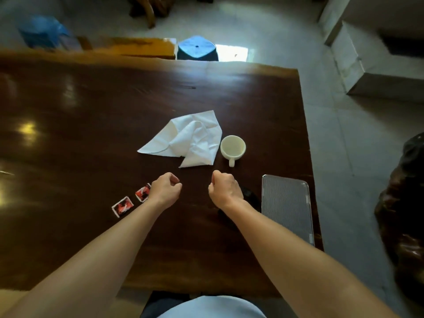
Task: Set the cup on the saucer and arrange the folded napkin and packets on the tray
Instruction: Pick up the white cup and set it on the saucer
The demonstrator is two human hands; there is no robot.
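Observation:
A white napkin (190, 138) lies crumpled and loosely spread near the middle of the dark wooden table (91, 106). Just right of it stands a white cup (233, 147), empty, handle pointing toward me. A ribbed metal tray (286, 205) lies near the table's right edge. Two red, black and white packets (122, 206) (142, 193) lie at the left. My left hand (166, 188) hovers curled into a loose fist beside the nearer packet, holding nothing. My right hand (224, 187) is likewise curled, below the napkin. A dark saucer (249, 195) is mostly hidden under my right wrist.
A blue stool (197, 48) and a wooden bench (137, 48) stand beyond the table's far edge. Grey stone blocks (376, 65) sit on the floor to the right, and a dark carved object (403, 203) is close to the table's right side.

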